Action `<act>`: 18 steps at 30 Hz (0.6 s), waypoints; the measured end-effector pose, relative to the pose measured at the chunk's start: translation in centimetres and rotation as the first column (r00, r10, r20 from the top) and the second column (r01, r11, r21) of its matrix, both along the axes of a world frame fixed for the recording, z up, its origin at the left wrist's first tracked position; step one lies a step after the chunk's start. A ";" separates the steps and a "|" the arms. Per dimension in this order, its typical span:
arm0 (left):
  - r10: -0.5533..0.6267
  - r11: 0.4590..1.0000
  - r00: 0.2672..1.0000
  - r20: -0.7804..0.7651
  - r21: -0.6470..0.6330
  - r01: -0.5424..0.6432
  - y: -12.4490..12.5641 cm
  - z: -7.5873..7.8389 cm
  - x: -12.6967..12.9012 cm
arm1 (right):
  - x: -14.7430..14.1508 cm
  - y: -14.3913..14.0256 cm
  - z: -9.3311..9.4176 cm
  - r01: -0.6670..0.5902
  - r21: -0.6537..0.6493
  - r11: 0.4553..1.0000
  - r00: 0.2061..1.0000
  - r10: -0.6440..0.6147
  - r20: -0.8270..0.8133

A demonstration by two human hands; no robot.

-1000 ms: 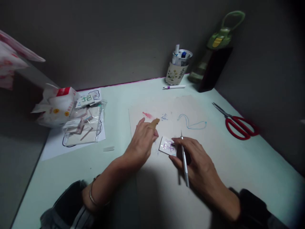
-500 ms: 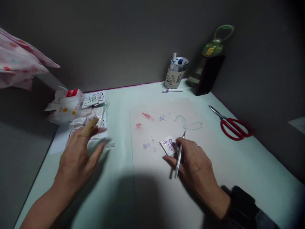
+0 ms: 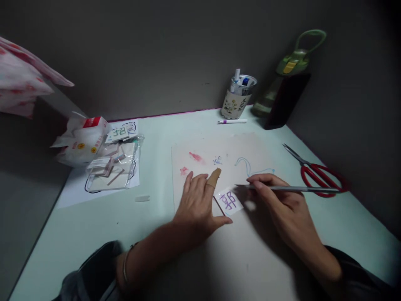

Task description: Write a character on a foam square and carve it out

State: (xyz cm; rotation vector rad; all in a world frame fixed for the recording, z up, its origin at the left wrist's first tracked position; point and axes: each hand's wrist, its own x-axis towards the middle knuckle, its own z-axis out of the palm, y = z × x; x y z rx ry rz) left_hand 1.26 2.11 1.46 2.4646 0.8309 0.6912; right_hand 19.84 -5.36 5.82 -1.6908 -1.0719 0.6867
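A small square block (image 3: 231,201) with purple characters on its white top and a dark left edge lies on the marked sheet (image 3: 188,146). My left hand (image 3: 200,209) is at its left, thumb and bandaged index finger spread around it; the thumb is by the lower corner, and I cannot tell whether it touches. In my right hand (image 3: 282,205) is a silver craft knife (image 3: 294,189), held between thumb and fingers. Its blade points left, over the block's upper right corner, and the handle stretches right across the scissors.
Red-handled scissors (image 3: 322,179) lie at the right. A pen cup (image 3: 236,102), a white pen (image 3: 232,121), a green bottle (image 3: 291,67) and a dark upright object (image 3: 286,100) are at the back. Bagged blocks (image 3: 111,167), a white package (image 3: 89,136) and a pale strip (image 3: 143,199) lie left.
My left hand has moved right from beside the bagged blocks to the purple-marked block. My right hand has let go of the block and turned the craft knife so its blade points left.
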 end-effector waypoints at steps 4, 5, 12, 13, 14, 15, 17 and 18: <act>-0.040 0.998 0.995 0.089 -0.038 0.044 0.7 -0.1 0.1 | 0.2 0.5 -1.2 -0.037 -0.027 0.999 0.985 0.032 -0.167; -0.051 0.996 0.994 0.098 -0.064 0.057 0.9 -0.1 0.0 | 0.2 0.3 -1.5 -0.056 -0.029 0.998 0.980 0.049 -0.193; -0.086 0.973 0.991 0.106 -0.204 0.107 1.4 -0.2 -0.2 | 0.2 -0.9 -2.1 -0.030 -0.059 0.998 0.964 0.013 -0.266; -0.098 0.968 0.989 0.114 -0.219 0.121 1.5 -0.2 -0.3 | 0.2 -0.8 -2.0 -0.018 -0.075 0.997 0.970 -0.001 -0.241; -0.114 0.961 0.986 0.118 -0.238 0.139 1.6 -0.2 -0.4 | 0.2 -0.7 -1.9 -0.012 -0.090 0.996 0.975 -0.009 -0.224; -0.137 0.952 0.983 0.119 -0.257 0.164 1.7 -0.2 -0.6 | 0.2 -0.5 -1.8 -0.009 -0.101 0.995 0.977 -0.013 -0.215; -0.192 0.932 0.975 0.115 -0.291 0.218 2.0 -0.1 -0.9 | 0.2 -0.2 -1.8 -0.012 -0.108 0.994 0.972 -0.013 -0.234; -0.213 0.923 0.970 0.114 -0.303 0.238 2.2 0.0 -1.0 | 0.3 -0.1 -1.9 -0.012 -0.101 0.995 0.966 -0.014 -0.257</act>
